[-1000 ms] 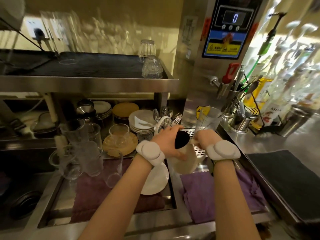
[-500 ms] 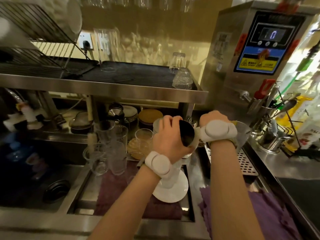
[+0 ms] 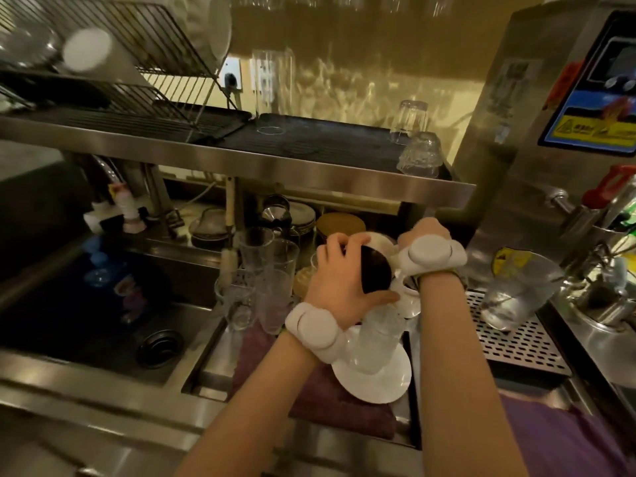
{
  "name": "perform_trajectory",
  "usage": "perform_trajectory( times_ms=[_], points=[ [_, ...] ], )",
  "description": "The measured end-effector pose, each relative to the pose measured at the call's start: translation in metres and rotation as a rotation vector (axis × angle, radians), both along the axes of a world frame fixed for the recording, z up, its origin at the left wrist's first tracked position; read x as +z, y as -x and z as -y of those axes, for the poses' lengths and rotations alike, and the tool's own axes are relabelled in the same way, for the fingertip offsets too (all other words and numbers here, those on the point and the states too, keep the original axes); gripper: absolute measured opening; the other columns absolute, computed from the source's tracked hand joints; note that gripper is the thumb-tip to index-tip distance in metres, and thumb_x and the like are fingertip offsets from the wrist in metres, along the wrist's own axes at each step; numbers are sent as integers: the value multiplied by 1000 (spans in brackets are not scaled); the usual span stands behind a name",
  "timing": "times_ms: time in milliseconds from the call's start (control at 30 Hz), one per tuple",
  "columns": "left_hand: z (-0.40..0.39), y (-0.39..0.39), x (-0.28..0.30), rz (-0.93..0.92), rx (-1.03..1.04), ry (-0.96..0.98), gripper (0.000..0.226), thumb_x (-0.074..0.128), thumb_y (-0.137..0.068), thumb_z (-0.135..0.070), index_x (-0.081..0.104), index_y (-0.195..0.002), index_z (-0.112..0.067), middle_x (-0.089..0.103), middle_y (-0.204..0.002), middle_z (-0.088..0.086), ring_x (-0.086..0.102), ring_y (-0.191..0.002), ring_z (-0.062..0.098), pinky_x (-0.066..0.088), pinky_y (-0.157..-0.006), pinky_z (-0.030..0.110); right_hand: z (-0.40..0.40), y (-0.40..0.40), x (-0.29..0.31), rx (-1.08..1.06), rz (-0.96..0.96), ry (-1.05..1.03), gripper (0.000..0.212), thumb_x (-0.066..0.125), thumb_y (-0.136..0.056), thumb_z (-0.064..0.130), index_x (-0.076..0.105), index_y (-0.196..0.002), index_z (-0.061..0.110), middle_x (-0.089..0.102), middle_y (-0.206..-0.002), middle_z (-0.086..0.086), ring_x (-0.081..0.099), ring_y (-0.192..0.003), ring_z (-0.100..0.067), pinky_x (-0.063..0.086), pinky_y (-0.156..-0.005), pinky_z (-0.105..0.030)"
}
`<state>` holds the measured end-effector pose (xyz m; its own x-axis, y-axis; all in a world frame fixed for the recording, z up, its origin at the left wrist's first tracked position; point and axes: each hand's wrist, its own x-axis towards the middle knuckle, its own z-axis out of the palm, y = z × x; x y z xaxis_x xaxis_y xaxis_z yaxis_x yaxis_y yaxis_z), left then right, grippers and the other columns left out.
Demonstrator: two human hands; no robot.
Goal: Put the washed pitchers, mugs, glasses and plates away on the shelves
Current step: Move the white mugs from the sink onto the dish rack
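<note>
Head view showed your left hand (image 3: 339, 273) curled round a cream mug (image 3: 375, 266) with a dark inside, fingers over the far rim and thumb along the near side, holding it tilted above the draining tray. Your right hand (image 3: 421, 235) was just beside it, behind the mug, its wrist band facing the camera; its fingers were hidden, so I could not tell whether they gripped the mug or anything else. The two hands were close together, nearly touching across the mug. Under your left wrist a clear glass (image 3: 375, 342) stood on a white plate (image 3: 375, 383), which lay on a purple cloth (image 3: 330, 401) in the tray. To the left of your hands a cluster of clear pitchers (image 3: 272, 270) stood at the tray's back edge, next to the dark sink (image 3: 103, 315). Behind them, under the steel shelf (image 3: 241, 160), were stacks of plates (image 3: 303, 215). On that shelf two glasses (image 3: 416, 146) sat upside down near its right end. A clear cup (image 3: 516, 290) stood tilted on the perforated drip tray (image 3: 516, 339) to your right.
</note>
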<state>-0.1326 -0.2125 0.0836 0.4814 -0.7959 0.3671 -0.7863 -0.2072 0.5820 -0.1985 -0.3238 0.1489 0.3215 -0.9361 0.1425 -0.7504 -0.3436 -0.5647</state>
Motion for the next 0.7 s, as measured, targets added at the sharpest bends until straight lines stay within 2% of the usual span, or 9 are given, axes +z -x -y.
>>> perform_trajectory(
  times_ms=[67, 100, 133, 200, 300, 367, 467, 600, 700],
  points=[
    [-8, -10, 9, -188, -62, -25, 61, 57, -80, -56, 33, -129, -27, 29, -130, 2, 34, -121, 24, 41, -98, 40, 1, -6, 0, -6, 16, -19, 41, 51, -90, 5, 37, -52, 7, 50, -65, -14, 59, -92, -36, 38, -68, -31],
    [-11, -17, 15, -270, -49, -38, 53, 48, -86, -54, 34, -129, -26, 32, -130, 4, 37, -121, 26, 40, -101, 43, 1, -11, 0, 17, 1, -48, 31, 51, -90, 5, 50, -59, 1, 51, -65, -12, 60, -87, -35, 39, -67, -31],
    [-14, -23, 20, -298, -8, -55, 48, 41, -90, -53, 35, -128, -24, 34, -131, 5, 41, -120, 28, 40, -101, 45, -3, -15, 0, 41, -34, -82, 22, 50, -91, 5, 61, -74, -5, 58, -72, -15, 61, -87, -35, 42, -67, -32],
    [-17, -35, 32, -233, 109, -118, 46, 35, -94, -49, 35, -130, -20, 37, -132, 10, 46, -116, 33, 41, -98, 49, -13, -24, 1, 113, -44, -73, 23, 47, -92, 7, 66, -95, -6, 67, -94, -21, 61, -86, -35, 44, -68, -33],
    [-12, -43, 45, -207, 211, -236, 58, 41, -93, -46, 24, -139, -16, 31, -139, 17, 47, -114, 41, 43, -95, 47, -27, -32, -2, 231, -32, 44, 26, 43, -93, 10, 64, -101, -4, 65, -104, -23, 60, -96, -37, 42, -69, -33],
    [-9, -47, 49, -237, 242, -275, 79, 53, -86, -49, 11, -145, -17, 25, -144, 20, 44, -119, 45, 40, -94, 47, -34, -35, -5, 291, -27, 115, 27, 39, -95, 9, 59, -110, -1, 62, -112, -22, 57, -106, -38, 44, -79, -37],
    [-7, -53, 50, -324, 315, -261, 107, 66, -75, -53, -7, -147, -22, 18, -148, 23, 41, -123, 46, 36, -98, 50, -45, -37, -8, 381, 45, 172, 29, 37, -97, 11, 55, -118, 4, 63, -114, -20, 56, -109, -36, 46, -88, -40],
    [-7, -53, 42, -341, 405, -222, 115, 69, -71, -55, -13, -146, -26, 21, -144, 24, 45, -118, 45, 40, -94, 50, -54, -37, -10, 426, 102, 190, 31, 33, -99, 18, 54, -119, 8, 64, -111, -17, 58, -104, -33, 48, -87, -43],
    [-14, -52, 37, -355, 417, -150, 116, 70, -68, -56, -12, -145, -27, 22, -142, 21, 45, -116, 46, 42, -92, 51, -54, -40, -9, 407, 41, 170, 31, 34, -98, 23, 56, -115, 11, 64, -110, -12, 59, -100, -32, 50, -82, -40]
  ],
)
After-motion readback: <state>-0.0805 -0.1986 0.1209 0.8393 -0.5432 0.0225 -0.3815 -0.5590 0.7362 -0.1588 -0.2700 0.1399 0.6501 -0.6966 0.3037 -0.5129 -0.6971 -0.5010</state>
